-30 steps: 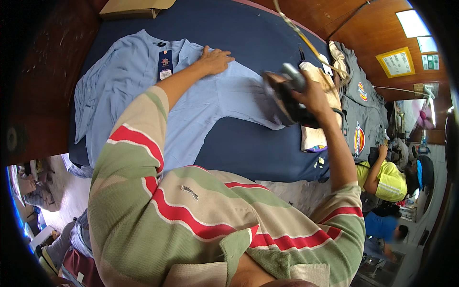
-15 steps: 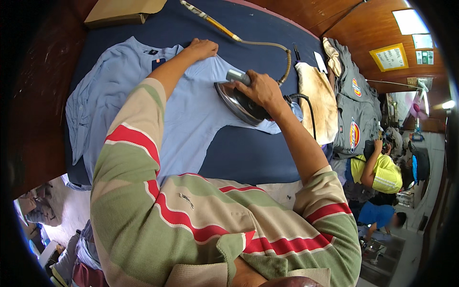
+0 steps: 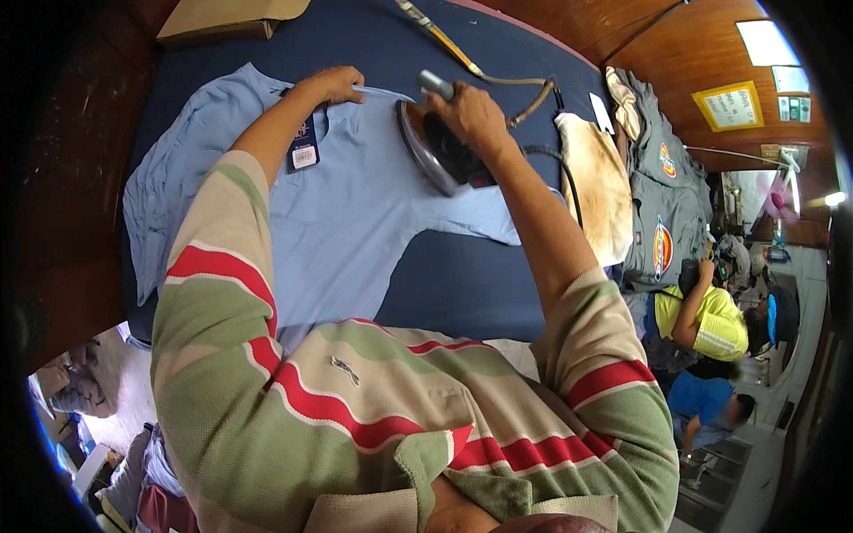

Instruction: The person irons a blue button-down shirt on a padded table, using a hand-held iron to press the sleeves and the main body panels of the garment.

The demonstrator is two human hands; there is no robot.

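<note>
A light blue shirt (image 3: 320,213) lies spread on the dark blue ironing table, its neck toward the far side and one sleeve stretching right. My left hand (image 3: 336,85) grips the fabric beside the neckline with fingers bent. From below that hand a dark tag with a white label (image 3: 304,153) hangs over the shirt front. My right hand (image 3: 471,114) is wrapped around the handle of a steam iron (image 3: 444,158), which is over the shirt's right shoulder and sleeve top. The iron is slightly blurred, and part of its rear is behind my forearm.
A hose (image 3: 515,82) and a black cord (image 3: 569,173) trail from the iron. Right of it sit a scorched cream cloth pad (image 3: 593,186) and dark grey garments (image 3: 657,195). A cardboard box (image 3: 222,22) lies far left. Two people, in yellow (image 3: 711,322) and blue (image 3: 700,398), are at the right.
My left hand has moved left from the shoulder to the neckline, and the tag shows more fully. The iron has shifted slightly away from me along the sleeve; its hose swung right.
</note>
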